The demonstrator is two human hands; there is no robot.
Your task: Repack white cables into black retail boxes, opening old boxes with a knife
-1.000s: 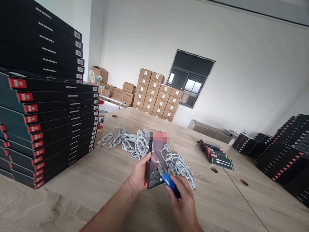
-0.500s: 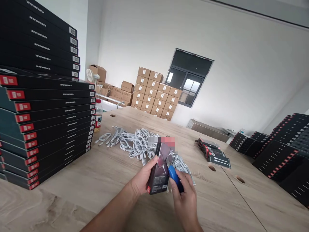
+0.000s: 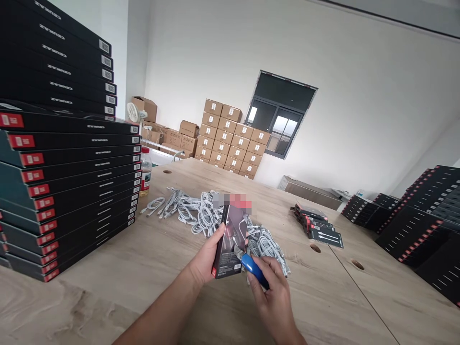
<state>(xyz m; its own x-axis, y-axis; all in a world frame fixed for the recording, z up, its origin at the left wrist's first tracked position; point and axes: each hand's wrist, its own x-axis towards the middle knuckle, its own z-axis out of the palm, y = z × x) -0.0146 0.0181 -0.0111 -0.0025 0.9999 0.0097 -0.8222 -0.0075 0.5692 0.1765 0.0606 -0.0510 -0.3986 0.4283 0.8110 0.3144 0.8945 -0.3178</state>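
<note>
A small dark box (image 3: 232, 239) with a printed cable picture stands tilted in my left hand (image 3: 205, 261), whose fingers wrap round its left side. My right hand (image 3: 275, 287) is closed round a blue-handled tool (image 3: 254, 271). The tool's grey tip points at the lower front of the box and seems to touch it. Behind the box lies a pile of coiled white cables (image 3: 206, 213), spreading to both sides on the wooden table (image 3: 165, 278). A blurred patch covers the box's top.
Tall stacks of black boxes (image 3: 89, 191) rise at the left, beside a red-capped bottle (image 3: 145, 172). More black boxes (image 3: 409, 235) stand at the right. Small packages (image 3: 316, 225) lie right of the cables. Cartons (image 3: 224, 136) are stacked by the far wall.
The box has shifted a little left and up with my left hand. The blue tool has turned, its tip now lying across the box's lower front instead of beside its right edge.
</note>
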